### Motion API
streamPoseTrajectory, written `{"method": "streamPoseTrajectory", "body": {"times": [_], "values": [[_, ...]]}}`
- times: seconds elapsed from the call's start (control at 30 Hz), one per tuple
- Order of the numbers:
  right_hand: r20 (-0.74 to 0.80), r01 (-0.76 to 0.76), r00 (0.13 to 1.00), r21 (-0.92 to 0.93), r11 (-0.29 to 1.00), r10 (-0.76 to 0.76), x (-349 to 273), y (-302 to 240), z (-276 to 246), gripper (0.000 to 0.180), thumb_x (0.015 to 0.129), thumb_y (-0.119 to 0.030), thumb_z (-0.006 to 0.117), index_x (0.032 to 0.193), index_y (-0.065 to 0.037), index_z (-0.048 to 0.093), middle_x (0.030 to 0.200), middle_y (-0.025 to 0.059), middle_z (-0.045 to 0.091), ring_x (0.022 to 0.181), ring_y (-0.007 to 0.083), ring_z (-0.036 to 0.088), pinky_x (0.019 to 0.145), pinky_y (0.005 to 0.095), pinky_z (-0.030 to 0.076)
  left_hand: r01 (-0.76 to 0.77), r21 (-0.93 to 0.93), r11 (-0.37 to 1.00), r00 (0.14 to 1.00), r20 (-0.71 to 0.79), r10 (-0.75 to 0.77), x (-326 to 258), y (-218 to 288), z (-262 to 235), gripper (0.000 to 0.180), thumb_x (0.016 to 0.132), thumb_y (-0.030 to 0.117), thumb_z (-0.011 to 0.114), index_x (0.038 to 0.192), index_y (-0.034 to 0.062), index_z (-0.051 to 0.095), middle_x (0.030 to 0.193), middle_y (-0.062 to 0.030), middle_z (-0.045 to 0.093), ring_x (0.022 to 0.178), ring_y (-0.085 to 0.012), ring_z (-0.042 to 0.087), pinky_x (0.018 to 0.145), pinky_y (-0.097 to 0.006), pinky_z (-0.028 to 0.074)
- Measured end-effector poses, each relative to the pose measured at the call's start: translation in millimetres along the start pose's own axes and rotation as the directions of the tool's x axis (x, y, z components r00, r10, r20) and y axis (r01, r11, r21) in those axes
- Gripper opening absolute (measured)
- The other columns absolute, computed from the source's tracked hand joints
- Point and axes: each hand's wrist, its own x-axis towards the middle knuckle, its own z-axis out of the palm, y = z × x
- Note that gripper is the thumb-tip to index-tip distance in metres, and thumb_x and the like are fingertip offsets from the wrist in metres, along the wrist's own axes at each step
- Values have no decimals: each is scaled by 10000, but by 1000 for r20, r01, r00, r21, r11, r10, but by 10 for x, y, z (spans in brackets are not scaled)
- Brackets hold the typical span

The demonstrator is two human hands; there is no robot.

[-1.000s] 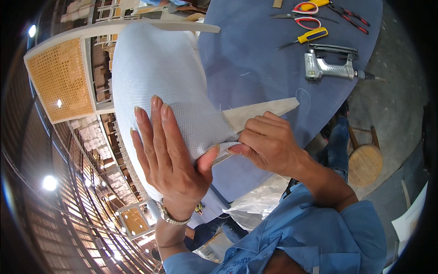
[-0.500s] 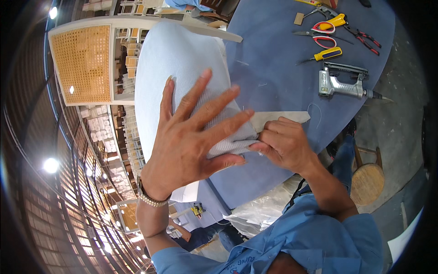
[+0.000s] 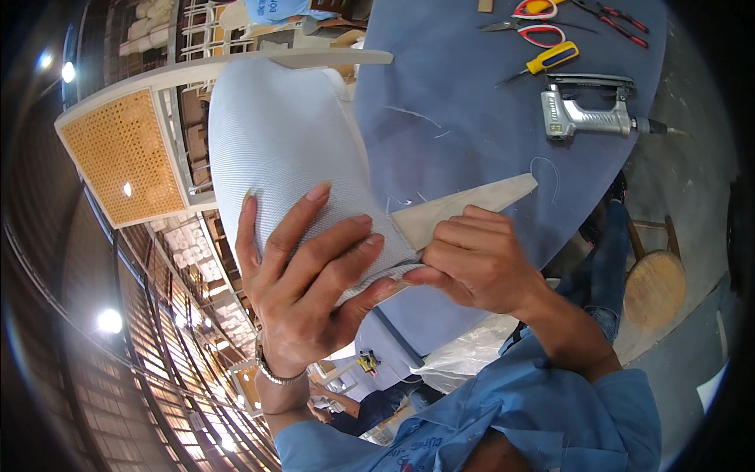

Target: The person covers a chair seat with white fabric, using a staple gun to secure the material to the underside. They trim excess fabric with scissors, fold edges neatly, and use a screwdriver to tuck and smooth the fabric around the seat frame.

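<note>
A chair lies tipped over, its cane back [image 3: 126, 153] at the left and its seat [image 3: 287, 134], covered in pale blue-grey ribbed fabric, toward the middle. Across the seat's near end, my left hand [image 3: 314, 271] is laid with fingers spread, its thumb along the folded fabric edge. My right hand [image 3: 476, 256] is closed, pinching the fabric edge [image 3: 393, 271] at the seat's near right corner; the pinched part is mostly hidden by my fingers. Just beyond the right hand, a pale tapered chair leg [image 3: 480, 200] points to the right.
On the blue-covered table [image 3: 448, 118] lie a silver staple gun [image 3: 586, 110], a yellow-handled screwdriver [image 3: 550, 57], red-and-white-handled scissors [image 3: 539, 30], pliers [image 3: 621, 20] and loose threads. A round wooden stool [image 3: 655, 289] stands at the right. Clear plastic [image 3: 464, 354] hangs nearby. Other people work beyond.
My left hand has drawn down along the seat toward the near edge, its thumb now close to my right hand. The right hand keeps its pinch. The whole view has shifted and tilted slightly.
</note>
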Motion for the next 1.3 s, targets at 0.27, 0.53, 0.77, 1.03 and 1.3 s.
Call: {"method": "streamPoseTrajectory", "body": {"times": [0.27,0.53,0.77,1.03,1.3], "values": [[-121,-129,982,129,983,145,-145,-139,7,335,777,-327,836,726,-100,595,715,25,558,618,193,576,595,318,443,-16,20,1000,1000,11,16,-1,2,-16,399,782,510,754,1022,192,728,1122,3,734,1292,-306,580,1211,-573,260],[-133,18,991,11,1000,-16,-164,-25,111,311,822,-351,789,737,-122,597,694,-7,547,635,173,549,612,318,380,-21,19,1000,1000,7,21,-8,-22,14,434,771,543,746,1034,198,725,1130,4,732,1301,-309,573,1208,-583,258],[33,48,998,94,994,-51,-10,145,-10,308,842,-339,776,717,-123,596,649,-15,513,591,170,502,587,335,343,-4,-5,1000,1000,0,4,-4,-29,7,488,823,639,633,1028,208,734,1134,13,731,1296,-302,578,1206,-578,249],[176,-37,984,137,990,12,42,158,-118,299,863,-301,761,714,-123,573,671,18,543,646,208,569,600,355,409,122,40,992,991,-65,-119,-69,125,78,403,897,581,626,1013,213,744,1158,27,724,1297,-280,576,1198,-533,243],[113,-79,992,156,985,62,47,119,-54,293,852,-257,790,692,-92,607,643,34,541,582,223,506,598,359,378,229,45,972,945,-249,-211,-111,266,168,283,919,357,715,1101,141,744,1248,-24,707,1307,-285,578,1180,-530,269]]}}
